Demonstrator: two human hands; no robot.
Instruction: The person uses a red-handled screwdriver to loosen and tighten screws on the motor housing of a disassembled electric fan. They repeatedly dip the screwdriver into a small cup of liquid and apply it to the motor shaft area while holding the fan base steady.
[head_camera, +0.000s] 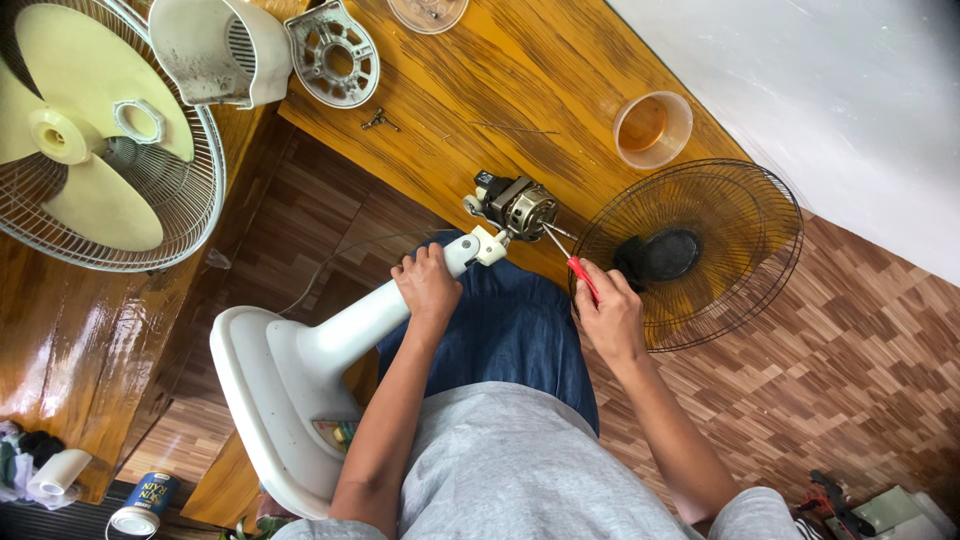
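Observation:
A white fan stand (300, 350) lies across my lap, its bare motor (520, 207) resting at the edge of the wooden table (500, 90). My left hand (428, 285) grips the white neck of the stand just below the motor. My right hand (608, 315) holds a red-handled screwdriver (578, 270), whose metal tip touches the right side of the motor.
A black wire fan guard (690, 250) leans at the table edge by my right hand. On the table lie a plastic cup (652, 128), a white motor cover (215, 50), a round bracket (333, 55) and small screws (378, 121). A cream fan blade in a guard (95, 140) sits left.

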